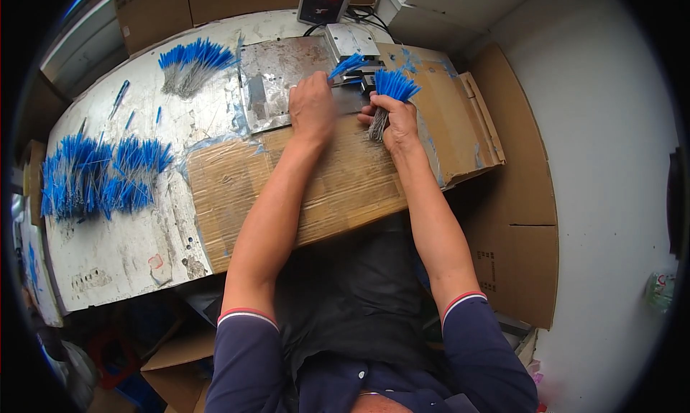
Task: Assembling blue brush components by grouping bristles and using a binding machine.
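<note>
In my right hand [395,120], a thick bundle of thin grey wires with blue sleeved ends [394,86] stands upright, blue ends on top. The fingers are wrapped round its grey part, and the lower wires hang below the fist. My left hand [313,107], partly blurred, is closed over the metal plate [277,64]. A smaller bunch of blue-ended wires [350,64] fans out from its fingertips toward a small metal machine [352,43]; the grip itself is hidden behind the hand. Both hands are close to the machine's dark front part [368,81].
Several piles of blue-ended wires [75,172] lie at the left, with another pile [194,64] farther back. A pen [120,97] lies between them. Flattened cardboard [237,197] covers the table's near edge. A box with a red digital display [325,2] stands behind; cardboard [514,140] leans at right.
</note>
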A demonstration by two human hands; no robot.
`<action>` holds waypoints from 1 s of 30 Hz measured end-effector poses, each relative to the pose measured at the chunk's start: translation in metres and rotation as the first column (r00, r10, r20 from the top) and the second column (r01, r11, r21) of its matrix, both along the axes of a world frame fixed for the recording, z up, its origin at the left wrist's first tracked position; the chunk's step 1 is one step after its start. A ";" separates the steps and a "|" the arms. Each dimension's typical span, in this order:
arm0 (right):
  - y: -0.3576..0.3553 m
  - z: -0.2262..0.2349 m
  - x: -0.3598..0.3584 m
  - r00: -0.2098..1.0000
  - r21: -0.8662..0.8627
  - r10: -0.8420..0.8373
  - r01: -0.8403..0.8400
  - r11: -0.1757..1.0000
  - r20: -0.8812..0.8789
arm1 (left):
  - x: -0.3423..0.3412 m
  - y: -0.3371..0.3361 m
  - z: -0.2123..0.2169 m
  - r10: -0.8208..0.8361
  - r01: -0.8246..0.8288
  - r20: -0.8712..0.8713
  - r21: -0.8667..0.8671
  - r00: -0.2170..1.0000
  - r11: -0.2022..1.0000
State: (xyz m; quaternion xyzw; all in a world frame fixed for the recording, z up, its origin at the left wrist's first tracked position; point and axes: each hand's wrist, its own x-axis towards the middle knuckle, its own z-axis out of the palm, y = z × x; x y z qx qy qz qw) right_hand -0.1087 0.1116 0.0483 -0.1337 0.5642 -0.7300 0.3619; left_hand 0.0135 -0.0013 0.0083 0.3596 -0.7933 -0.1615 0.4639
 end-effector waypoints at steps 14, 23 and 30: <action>0.006 0.003 0.000 0.997 -0.009 0.066 -0.065 0.998 0.048 | 0.001 0.002 0.000 -0.039 0.039 -0.023 -0.016 0.999 0.999; 0.006 0.004 0.004 0.998 0.039 0.024 -0.022 0.999 -0.054 | 0.002 0.003 0.000 -0.055 0.058 0.044 -0.078 0.998 0.995; 0.002 0.008 0.007 0.989 0.195 0.058 -0.031 0.980 -0.134 | 0.001 0.001 -0.003 0.022 -0.022 0.026 -0.002 0.999 1.000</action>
